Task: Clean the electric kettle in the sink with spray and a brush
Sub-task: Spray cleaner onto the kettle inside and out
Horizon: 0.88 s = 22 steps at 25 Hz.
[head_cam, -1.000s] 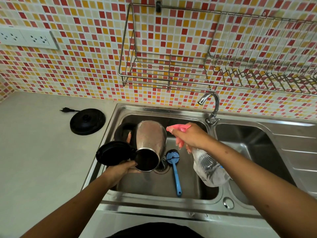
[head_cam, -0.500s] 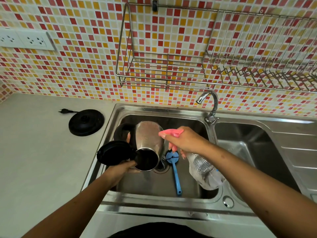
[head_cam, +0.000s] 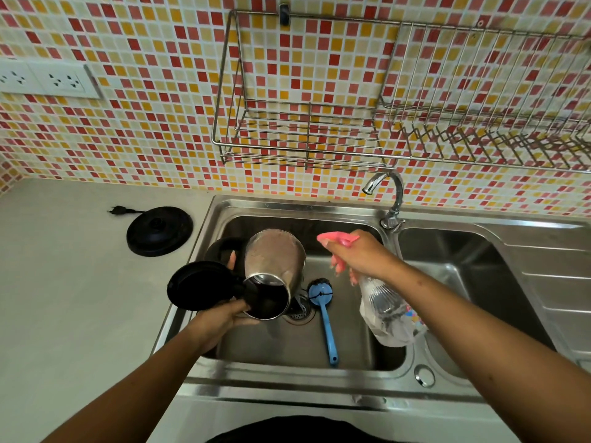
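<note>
A steel electric kettle (head_cam: 275, 260) lies tipped over in the left sink basin (head_cam: 287, 346), its open mouth toward me and its black lid (head_cam: 200, 286) hinged open to the left. My left hand (head_cam: 224, 318) grips the kettle at its rim and handle. My right hand (head_cam: 358, 254) holds a clear spray bottle (head_cam: 387, 314) by its pink trigger head, whose nozzle points left at the kettle's side from a short distance. A blue long-handled brush (head_cam: 324, 318) lies on the basin floor beside the drain, untouched.
The kettle's black base (head_cam: 160, 230) with its plug sits on the grey counter left of the sink. A curved tap (head_cam: 388, 199) stands between the two basins. The right basin (head_cam: 473, 270) holds nothing visible. A wire dish rack (head_cam: 307, 135) hangs on the tiled wall above.
My right hand with the spray bottle has shifted slightly left, closer to the kettle. The kettle and my left hand stay about where they were.
</note>
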Each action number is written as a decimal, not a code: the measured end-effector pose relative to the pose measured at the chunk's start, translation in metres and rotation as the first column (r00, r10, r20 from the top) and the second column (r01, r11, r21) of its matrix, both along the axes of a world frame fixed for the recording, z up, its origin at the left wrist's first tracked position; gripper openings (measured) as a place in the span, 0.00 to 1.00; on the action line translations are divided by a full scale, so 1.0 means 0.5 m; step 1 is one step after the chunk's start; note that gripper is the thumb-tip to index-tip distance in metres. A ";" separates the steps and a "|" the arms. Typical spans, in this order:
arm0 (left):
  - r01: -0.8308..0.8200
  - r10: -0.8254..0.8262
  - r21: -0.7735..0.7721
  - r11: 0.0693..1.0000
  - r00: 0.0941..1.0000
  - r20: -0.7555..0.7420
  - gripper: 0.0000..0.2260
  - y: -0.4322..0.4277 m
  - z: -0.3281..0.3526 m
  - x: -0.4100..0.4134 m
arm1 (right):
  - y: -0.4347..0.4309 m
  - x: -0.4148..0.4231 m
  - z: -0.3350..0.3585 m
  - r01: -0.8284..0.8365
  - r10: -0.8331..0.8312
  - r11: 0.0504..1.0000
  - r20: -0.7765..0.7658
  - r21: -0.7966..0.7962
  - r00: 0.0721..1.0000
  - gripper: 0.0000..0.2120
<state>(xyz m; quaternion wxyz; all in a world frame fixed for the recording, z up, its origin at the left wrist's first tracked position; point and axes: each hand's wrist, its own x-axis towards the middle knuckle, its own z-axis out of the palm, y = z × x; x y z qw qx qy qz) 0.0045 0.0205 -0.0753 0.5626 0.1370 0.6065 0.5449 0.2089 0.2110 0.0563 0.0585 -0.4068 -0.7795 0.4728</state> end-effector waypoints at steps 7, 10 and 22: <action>-0.112 0.111 0.003 0.994 0.985 0.130 0.10 0.032 0.042 0.016 | -0.003 0.015 -0.050 0.079 -0.079 0.997 -0.007 0.023 0.997 0.11; -0.203 0.215 -0.082 0.976 0.957 0.194 0.08 0.065 0.063 0.029 | 0.000 0.033 -0.085 0.134 -0.141 0.989 -0.121 -0.061 0.983 0.14; -0.388 0.567 -0.485 0.783 0.767 0.301 0.18 0.103 -0.053 0.069 | 0.041 0.108 -0.351 0.043 -0.071 0.982 0.143 0.185 0.987 0.26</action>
